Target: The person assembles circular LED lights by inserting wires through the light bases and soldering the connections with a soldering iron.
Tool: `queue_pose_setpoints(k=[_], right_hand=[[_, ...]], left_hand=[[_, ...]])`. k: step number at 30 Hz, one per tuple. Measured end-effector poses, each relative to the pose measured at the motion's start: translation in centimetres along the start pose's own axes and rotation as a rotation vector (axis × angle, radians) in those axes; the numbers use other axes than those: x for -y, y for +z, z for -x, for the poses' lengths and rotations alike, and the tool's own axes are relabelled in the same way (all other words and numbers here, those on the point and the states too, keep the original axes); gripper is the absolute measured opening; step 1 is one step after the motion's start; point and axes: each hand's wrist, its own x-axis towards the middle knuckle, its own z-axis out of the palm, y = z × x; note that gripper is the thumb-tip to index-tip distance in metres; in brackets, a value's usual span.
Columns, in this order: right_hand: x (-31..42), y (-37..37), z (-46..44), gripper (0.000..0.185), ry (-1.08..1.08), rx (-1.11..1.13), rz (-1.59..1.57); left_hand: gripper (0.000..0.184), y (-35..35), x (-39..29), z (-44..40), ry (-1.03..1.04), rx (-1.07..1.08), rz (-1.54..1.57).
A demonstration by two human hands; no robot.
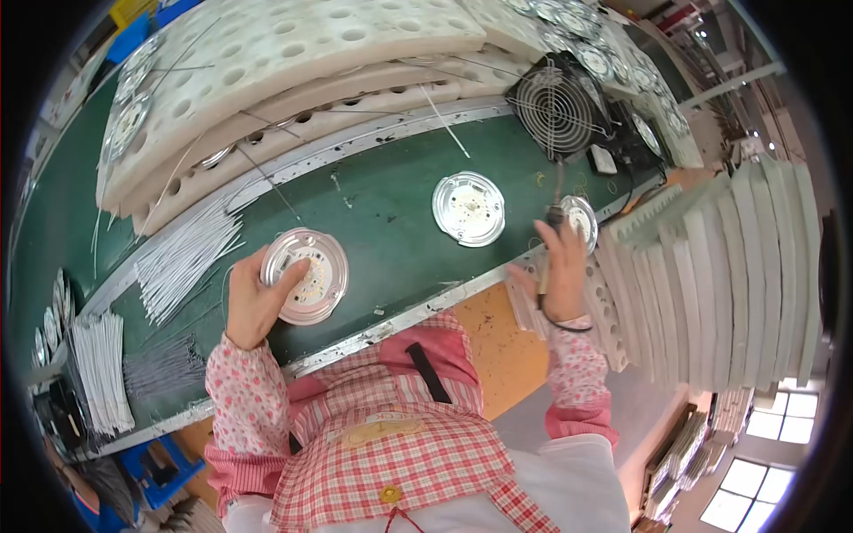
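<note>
My left hand grips a round silver lamp disc by its left edge, thumb lying across the white circuit board at its middle. A second lamp disc lies flat on the green bench, between my hands. My right hand, slightly blurred, is at the bench's right side around a soldering iron; the iron's metal shaft points away from me, and the fingers partly hide its handle. Just beyond those fingers, another lamp disc is partly covered.
A black fan with a wire guard stands at the back right. White foam boards with holes are stacked along the far side; more foam sheets stand at the right. Bundles of white wires lie on the left.
</note>
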Motion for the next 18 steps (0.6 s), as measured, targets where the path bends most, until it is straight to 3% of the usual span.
queue_pose_setpoints(k=[2,5,8,9,10,12,14,16,17,18], right_hand=[[-3.1,0.0,0.5,0.078,-0.020,0.083,-0.018],[-5.1,0.8,0.2,0.078,-0.089,0.203,-0.096],[-4.8,1.2,-1.8,0.077,-0.125,0.250,-0.183],[-4.1,1.2,-2.4,0.066,-0.112,0.215,-0.202],[-3.3,1.4,-2.8,0.060,-0.143,0.166,-0.161],[-1.2,1.5,-3.1,0.047,-0.182,0.080,-0.102],[5.3,1.2,-3.2,0.041,-0.024,0.117,-0.365],[11.2,1.3,-4.5,0.037,-0.150,0.152,-0.552],[13.2,1.5,-5.4,0.035,-0.328,0.141,-0.579],[14.5,2.5,-4.9,0.034,-0.327,0.140,-0.663]], left_hand=[[0.036,-0.5,0.2,-0.6,-0.009,0.039,-0.100],[0.041,-0.7,-0.7,-0.5,0.094,-0.132,-0.531],[0.024,-0.1,-0.7,0.0,0.241,-0.397,-0.675],[0.019,0.0,-0.4,0.4,0.309,-0.501,-0.754],[0.007,0.1,-0.6,1.0,0.412,-0.460,-0.805],[0.014,0.7,-2.5,2.8,0.581,-0.249,-0.879],[0.013,1.9,-3.8,4.0,0.702,0.032,-0.814],[0.014,3.0,-4.9,5.1,0.757,0.208,-0.832],[0.014,3.0,-4.9,5.4,0.770,0.206,-0.823],[0.014,2.8,-4.9,5.6,0.784,0.204,-0.812]])
